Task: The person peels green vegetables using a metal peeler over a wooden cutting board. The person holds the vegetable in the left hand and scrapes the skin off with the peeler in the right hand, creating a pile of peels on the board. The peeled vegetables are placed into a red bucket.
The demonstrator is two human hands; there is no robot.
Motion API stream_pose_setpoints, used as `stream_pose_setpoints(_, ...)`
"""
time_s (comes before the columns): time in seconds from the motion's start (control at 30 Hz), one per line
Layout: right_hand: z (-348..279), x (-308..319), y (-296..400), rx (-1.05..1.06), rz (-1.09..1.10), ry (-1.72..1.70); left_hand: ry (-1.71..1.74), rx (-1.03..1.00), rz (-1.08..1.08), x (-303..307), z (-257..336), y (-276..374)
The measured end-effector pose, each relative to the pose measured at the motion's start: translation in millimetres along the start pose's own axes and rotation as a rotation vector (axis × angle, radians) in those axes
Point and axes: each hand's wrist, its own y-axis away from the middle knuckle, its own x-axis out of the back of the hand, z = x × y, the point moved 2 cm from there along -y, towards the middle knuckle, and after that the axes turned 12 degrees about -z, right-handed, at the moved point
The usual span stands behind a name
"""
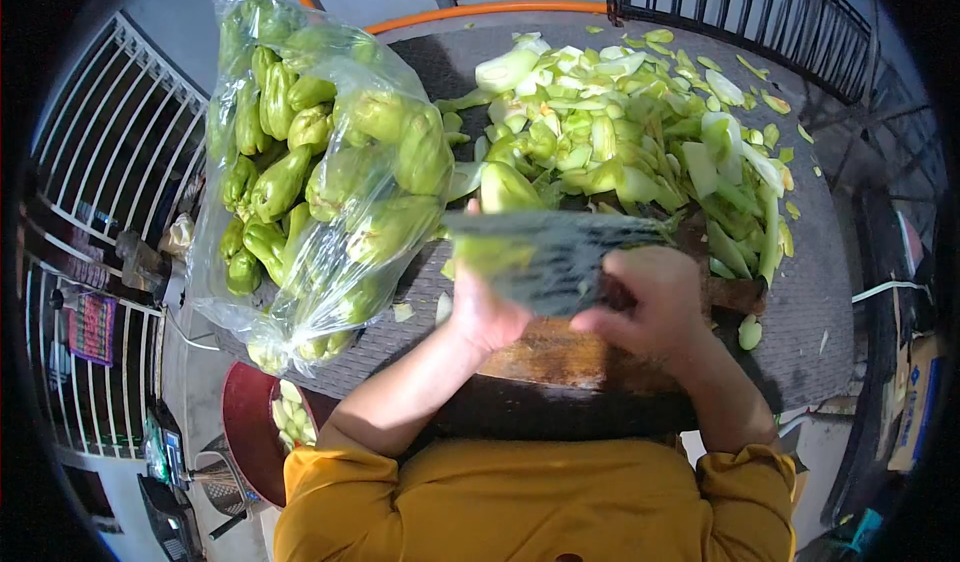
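Observation:
A broad-bladed cleaver [547, 277] is gripped by its handle in my right hand [656, 299], its blade blurred by motion and pointing left. My left hand [484, 303] holds a pale green chayote [484, 254], which is partly hidden and smeared by the blade. Both hands are over a wet wooden cutting board [555, 355]. Just beyond them, a larger chayote piece [506, 187] lies against a heap of green and white peelings and cut pieces [600, 126].
A clear plastic bag of whole chayotes [322, 157] covers the left of the grey table [810, 262]. Below its left edge stands a dark red bucket [247, 412] with pale cut pieces [291, 415]. Metal railings [750, 14] rise behind.

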Motion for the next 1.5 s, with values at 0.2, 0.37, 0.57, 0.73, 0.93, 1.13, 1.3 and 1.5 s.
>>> stream_pose_setpoints(0.2, -34.3, -11.7, 3.1, 0.210, -0.024, 0.051, -0.092, -0.133, 0.071, 6.3, -6.2, -4.6)
stream_pose_setpoints(0.37, -41.0, -8.4, 4.9, 0.191, -0.102, 0.089, -0.092, -0.115, -0.012, 13.1, -4.0, 0.1)
stream_pose_setpoints(0.57, -22.8, -3.8, -2.0, 0.102, -0.184, 0.149, -0.135, -0.116, 0.026, 1.5, 3.6, 0.2)
stream_pose_setpoints(0.73, 17.2, 0.3, -7.9, -0.052, -0.039, 0.186, -0.122, -0.194, 0.043, 5.9, 1.2, 6.5)
stream_pose_setpoints(0.93, 16.1, 5.4, -6.9, -0.049, -0.019, 0.217, -0.169, -0.165, -0.011, 4.9, 5.0, 3.4)
stream_pose_setpoints(1.13, 29.3, 7.9, -10.2, -0.160, -0.089, 0.164, -0.250, -0.095, 0.013, 3.1, 6.1, 1.5)
stream_pose_setpoints(1.3, 19.4, 15.1, -6.3, -0.073, 0.002, 0.187, -0.328, -0.245, 0.153, -11.6, -0.8, 4.6)
stream_pose_setpoints(1.5, 28.7, 8.1, -11.6, -0.262, -0.103, 0.084, -0.319, -0.069, 0.027, 0.3, 8.7, -4.0)
